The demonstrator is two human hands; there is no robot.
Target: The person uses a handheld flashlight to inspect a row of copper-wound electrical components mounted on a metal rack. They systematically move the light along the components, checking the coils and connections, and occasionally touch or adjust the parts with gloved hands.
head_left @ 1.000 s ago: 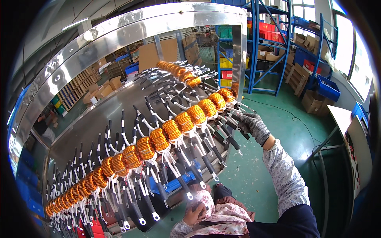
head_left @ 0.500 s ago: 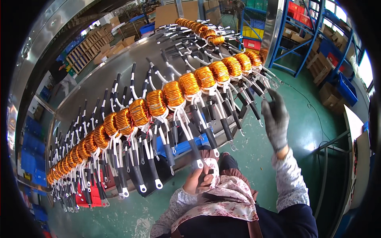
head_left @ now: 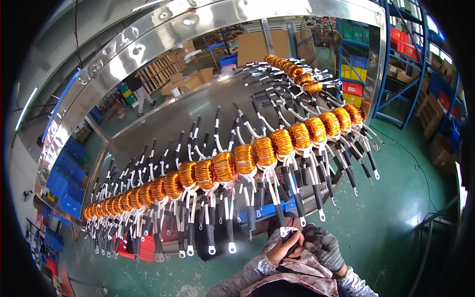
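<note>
In front of my body my left hand [head_left: 284,250], bare, is closed around a small dark object whose kind I cannot make out. My right hand [head_left: 324,250], in a grey knit glove, is curled right beside it, its fingertips against the left hand; whatever they grip is hidden. Just beyond both hands is a long row of copper-wound ring coils [head_left: 223,167] on a metal table [head_left: 185,114]. White leads with black sleeves and ring terminals [head_left: 232,247] stick out from both sides of the row, the closest ones hanging over the near edge.
Another, shorter line of coils [head_left: 292,68] lies at the far right of the table. A polished metal frame [head_left: 198,17] arches over it. Below the near edge are a red bin [head_left: 143,249] and a blue bin [head_left: 264,212]. Blue shelving [head_left: 403,64] stands at the right.
My right hand has come down and left from the open air beside the table's right end to meet my left hand. The view has turned, shifting the coils rightward and down.
</note>
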